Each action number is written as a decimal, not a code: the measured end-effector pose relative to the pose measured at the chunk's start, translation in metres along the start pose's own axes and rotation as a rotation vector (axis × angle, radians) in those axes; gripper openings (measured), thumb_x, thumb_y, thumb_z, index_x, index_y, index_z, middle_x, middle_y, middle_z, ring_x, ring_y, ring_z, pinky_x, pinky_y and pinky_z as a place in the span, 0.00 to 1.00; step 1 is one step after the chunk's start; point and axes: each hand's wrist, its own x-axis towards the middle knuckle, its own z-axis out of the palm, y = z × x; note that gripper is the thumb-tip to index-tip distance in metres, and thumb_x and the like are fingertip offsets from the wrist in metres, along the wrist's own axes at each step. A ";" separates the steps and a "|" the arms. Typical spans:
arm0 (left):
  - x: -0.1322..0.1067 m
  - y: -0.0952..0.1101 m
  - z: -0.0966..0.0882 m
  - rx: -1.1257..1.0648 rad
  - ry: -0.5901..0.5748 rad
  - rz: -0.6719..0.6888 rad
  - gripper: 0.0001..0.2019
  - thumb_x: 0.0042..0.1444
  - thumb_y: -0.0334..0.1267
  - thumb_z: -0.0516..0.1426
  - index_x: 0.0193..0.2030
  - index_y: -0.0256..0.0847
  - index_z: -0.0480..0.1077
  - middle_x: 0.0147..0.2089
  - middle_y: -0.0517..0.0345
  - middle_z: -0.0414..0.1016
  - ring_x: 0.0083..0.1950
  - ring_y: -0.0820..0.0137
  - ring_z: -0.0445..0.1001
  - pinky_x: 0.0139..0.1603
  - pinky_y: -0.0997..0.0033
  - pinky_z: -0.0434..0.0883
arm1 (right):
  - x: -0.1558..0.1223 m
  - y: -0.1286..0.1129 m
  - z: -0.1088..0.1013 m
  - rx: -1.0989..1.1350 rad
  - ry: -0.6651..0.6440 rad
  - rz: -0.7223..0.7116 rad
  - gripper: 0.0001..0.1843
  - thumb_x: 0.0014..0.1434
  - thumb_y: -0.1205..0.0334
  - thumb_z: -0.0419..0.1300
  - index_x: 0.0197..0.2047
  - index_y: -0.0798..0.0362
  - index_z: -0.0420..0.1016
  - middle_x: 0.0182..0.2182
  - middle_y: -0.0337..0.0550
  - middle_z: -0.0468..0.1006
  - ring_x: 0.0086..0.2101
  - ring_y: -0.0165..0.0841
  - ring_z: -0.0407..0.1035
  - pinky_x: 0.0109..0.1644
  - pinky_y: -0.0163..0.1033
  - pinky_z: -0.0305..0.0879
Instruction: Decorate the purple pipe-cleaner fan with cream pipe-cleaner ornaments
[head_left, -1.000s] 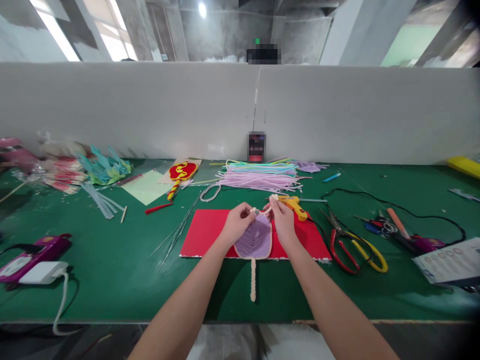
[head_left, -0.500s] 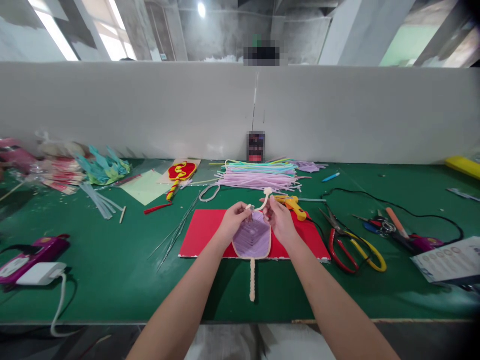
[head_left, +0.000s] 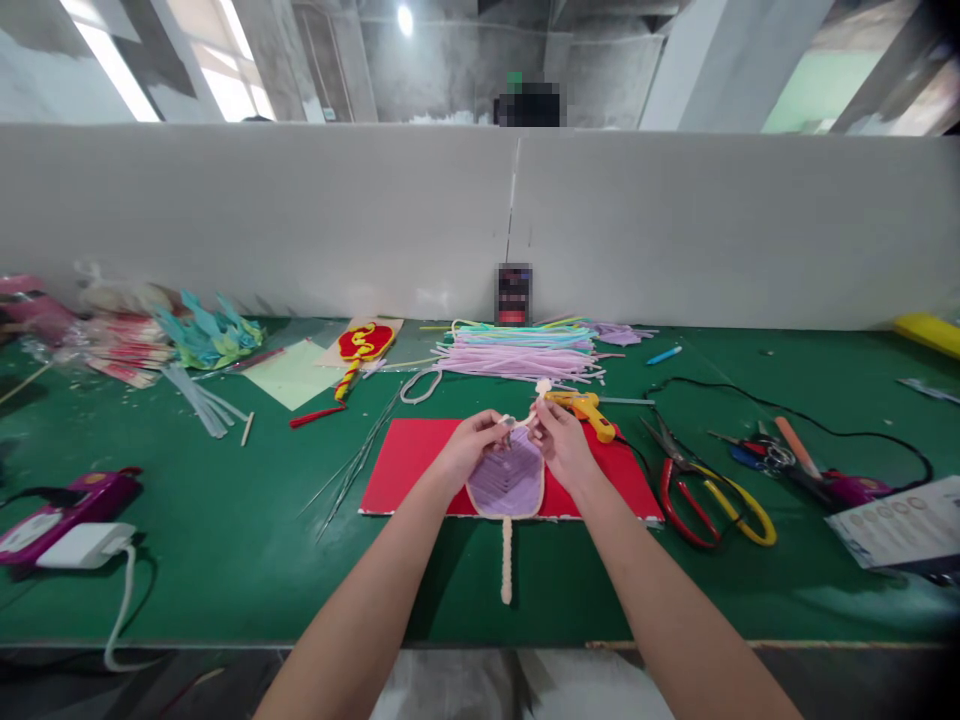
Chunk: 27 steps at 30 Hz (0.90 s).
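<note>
**While cream strip (head_left: 526,421) is pinched aloft, purple fan (head_left: 506,482) lies just below the grip**

Left to right. Red-and-yellow fan (head_left: 365,342): flat, toward the back of the green table (head_left: 247,560). Thin wires (head_left: 360,458): loose, nearer, beside the red board (head_left: 409,465). Left hand (head_left: 476,442): thumb and fingers closed on the strip's left end, above the board. Strip: bends between the two grips, knobbly right end rising past the right fingertips. Purple fan: on the board between the wrists, far edge just below the pinch; cream handle (head_left: 507,560) runs out past the board's near edge. Strip-to-fan contact: cannot tell, fingers cover that edge and detail is soft. Right hand (head_left: 561,440): closed on the strip near its right end. Yellow glue gun (head_left: 600,418): just beyond that hand. Scissors (head_left: 711,492): right of the board.
</note>
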 end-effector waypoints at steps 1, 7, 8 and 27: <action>0.000 0.000 0.000 0.020 0.014 0.024 0.13 0.43 0.42 0.62 0.24 0.36 0.62 0.20 0.64 0.66 0.22 0.79 0.64 0.26 0.78 0.58 | 0.001 0.000 0.000 -0.020 0.024 -0.014 0.13 0.41 0.54 0.67 0.24 0.54 0.70 0.15 0.30 0.63 0.17 0.20 0.54 0.19 0.29 0.50; 0.001 0.000 0.002 0.190 0.130 0.127 0.12 0.44 0.42 0.59 0.25 0.37 0.62 0.18 0.65 0.65 0.22 0.78 0.63 0.26 0.77 0.60 | 0.003 0.004 0.000 -0.171 0.134 -0.045 0.15 0.42 0.52 0.65 0.23 0.54 0.70 0.14 0.31 0.63 0.17 0.21 0.56 0.19 0.29 0.51; 0.001 0.000 0.002 0.229 0.143 0.145 0.12 0.45 0.42 0.59 0.25 0.38 0.61 0.18 0.65 0.65 0.22 0.77 0.64 0.26 0.77 0.60 | 0.004 0.004 -0.001 -0.184 0.138 -0.043 0.15 0.42 0.51 0.65 0.23 0.54 0.70 0.14 0.31 0.63 0.17 0.21 0.56 0.19 0.29 0.51; 0.000 -0.002 0.003 0.517 0.150 0.210 0.08 0.49 0.41 0.55 0.26 0.39 0.61 0.19 0.65 0.66 0.23 0.75 0.66 0.27 0.76 0.62 | 0.006 0.003 -0.006 -0.272 0.181 -0.093 0.18 0.46 0.45 0.60 0.27 0.54 0.71 0.15 0.31 0.62 0.15 0.22 0.55 0.18 0.31 0.51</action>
